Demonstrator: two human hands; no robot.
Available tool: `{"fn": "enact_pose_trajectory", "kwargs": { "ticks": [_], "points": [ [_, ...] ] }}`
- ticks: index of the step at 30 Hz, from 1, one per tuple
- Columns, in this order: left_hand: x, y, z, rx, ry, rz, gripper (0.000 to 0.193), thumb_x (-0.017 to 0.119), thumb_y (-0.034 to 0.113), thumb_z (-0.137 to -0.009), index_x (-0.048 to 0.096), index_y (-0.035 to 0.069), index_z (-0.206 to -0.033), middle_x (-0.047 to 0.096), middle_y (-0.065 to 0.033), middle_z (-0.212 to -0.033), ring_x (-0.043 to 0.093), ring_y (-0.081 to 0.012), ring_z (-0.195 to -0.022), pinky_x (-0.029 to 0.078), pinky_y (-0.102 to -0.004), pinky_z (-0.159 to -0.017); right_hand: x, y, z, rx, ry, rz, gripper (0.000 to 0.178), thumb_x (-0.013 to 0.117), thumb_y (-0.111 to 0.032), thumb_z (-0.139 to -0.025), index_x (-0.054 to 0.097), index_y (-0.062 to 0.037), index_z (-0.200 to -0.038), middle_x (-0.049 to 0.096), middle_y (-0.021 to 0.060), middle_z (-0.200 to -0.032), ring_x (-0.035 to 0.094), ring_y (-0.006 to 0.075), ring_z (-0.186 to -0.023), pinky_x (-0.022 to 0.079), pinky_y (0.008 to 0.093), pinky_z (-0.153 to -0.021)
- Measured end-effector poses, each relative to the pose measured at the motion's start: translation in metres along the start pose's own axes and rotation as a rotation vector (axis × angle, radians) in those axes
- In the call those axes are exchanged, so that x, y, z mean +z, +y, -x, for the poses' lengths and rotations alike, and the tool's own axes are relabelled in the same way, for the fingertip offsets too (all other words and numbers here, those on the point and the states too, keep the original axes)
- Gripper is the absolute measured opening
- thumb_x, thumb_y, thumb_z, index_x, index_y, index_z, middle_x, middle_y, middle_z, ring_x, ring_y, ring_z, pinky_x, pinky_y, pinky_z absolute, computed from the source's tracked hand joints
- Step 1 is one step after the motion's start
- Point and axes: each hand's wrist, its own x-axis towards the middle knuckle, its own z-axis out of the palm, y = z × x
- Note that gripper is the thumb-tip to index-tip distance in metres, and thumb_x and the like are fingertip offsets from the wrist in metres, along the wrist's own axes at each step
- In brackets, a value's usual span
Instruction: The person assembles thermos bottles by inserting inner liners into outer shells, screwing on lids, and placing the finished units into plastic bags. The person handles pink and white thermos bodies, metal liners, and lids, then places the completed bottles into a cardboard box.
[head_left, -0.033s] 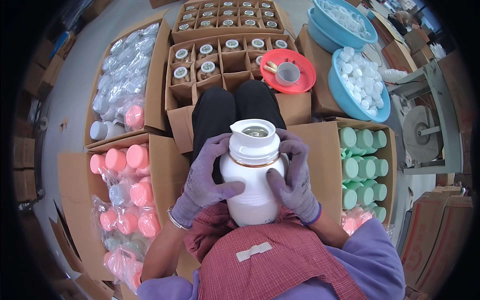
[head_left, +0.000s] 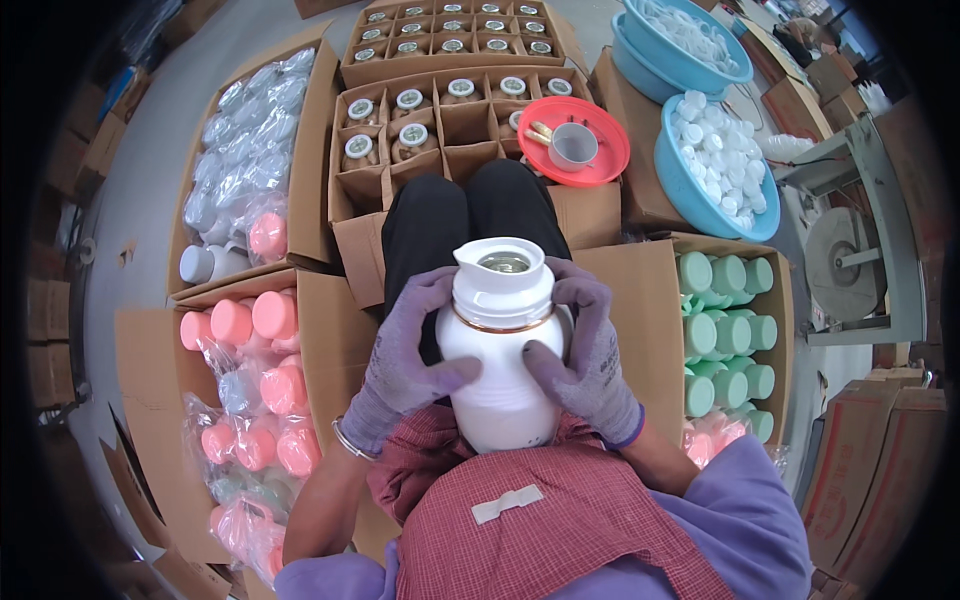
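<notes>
A white thermos jug (head_left: 500,390) with a pouring spout and a thin gold ring stands upright on my lap. Its lid is off, and a shiny glass liner shows in the mouth. My left hand (head_left: 412,360), in a grey-purple glove, grips the jug's left side, thumb across the front. From the right, my right hand (head_left: 585,355) in a matching glove wraps the jug's shoulder, with its dark-tipped thumb on the front. The jug hides parts of the fingers behind it. Ahead of my knees, a divided carton (head_left: 345,200) holds several glass liners (head_left: 413,136).
A red tray (head_left: 612,165) carrying a metal cup (head_left: 573,147) rests on the carton's right corner. Blue basins (head_left: 672,185) hold white caps. Open boxes contain pink-lidded jugs (head_left: 283,388) at left and green-lidded ones (head_left: 733,334) at right. A grey machine frame (head_left: 905,290) stands far right.
The jug and both hands have shifted very slightly to the left. My grip on it looks the same.
</notes>
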Motion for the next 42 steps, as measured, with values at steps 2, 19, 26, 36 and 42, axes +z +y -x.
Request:
{"fn": "enact_pose_trajectory", "kwargs": {
  "ticks": [2,19,26,36,42],
  "points": [
    [-0.002,0.002,-0.003,-0.128,-0.004,0.005,0.067,0.076,0.036,-0.082,0.051,-0.002,-0.131,0.053,-0.0203,-0.135,0.054,-0.0302,-0.125,0.040,-0.0404,-0.108,-0.007,0.000,0.000,-0.033,-0.026,0.179,0.062,0.086,-0.026,-0.067,0.045,-0.0044,-0.108,0.055,0.0247,-0.119,0.058,0.0378,-0.109,0.046,0.0453,-0.095],
    [-0.011,0.015,-0.028,-0.455,-0.009,0.134,0.056,0.056,0.023,-0.092,0.047,-0.003,-0.140,0.059,-0.0137,-0.132,0.054,-0.0184,-0.123,0.041,-0.0329,-0.107,-0.022,0.019,-0.028,0.061,-0.286,-0.078,0.045,0.077,-0.020,-0.081,0.053,-0.0065,-0.117,0.056,0.0198,-0.127,0.059,0.0334,-0.115,0.046,0.0387,-0.100],
    [0.010,0.048,-0.012,-0.295,0.213,-0.087,0.057,0.053,0.010,-0.077,0.051,-0.004,-0.131,0.056,-0.0143,-0.122,0.057,-0.0237,-0.112,0.044,-0.0357,-0.102,-0.116,0.174,-0.110,0.205,0.131,0.566,0.032,0.066,-0.023,-0.089,0.062,-0.0023,-0.113,0.064,0.0146,-0.114,0.060,0.0343,-0.109,0.049,0.0418,-0.094],
    [0.009,0.028,-0.047,-0.597,0.271,-0.354,0.054,0.057,0.007,-0.078,0.050,-0.003,-0.131,0.054,-0.0143,-0.116,0.054,-0.0244,-0.110,0.044,-0.0360,-0.101,-0.336,0.296,-0.115,0.884,0.064,1.217,0.047,0.060,-0.037,-0.084,0.061,-0.0071,-0.120,0.062,0.0246,-0.122,0.059,0.0398,-0.117,0.045,0.0477,-0.100],
    [-0.001,0.018,-0.058,-0.514,0.132,0.098,0.062,0.061,0.006,-0.077,0.043,-0.002,-0.136,0.051,-0.0128,-0.127,0.050,-0.0219,-0.120,0.040,-0.0352,-0.107,-0.375,0.336,-0.088,0.565,0.056,1.176,0.033,0.065,-0.028,-0.083,0.058,-0.0036,-0.104,0.062,0.0248,-0.092,0.063,0.0380,-0.091,0.049,0.0461,-0.082]
  ]
}}
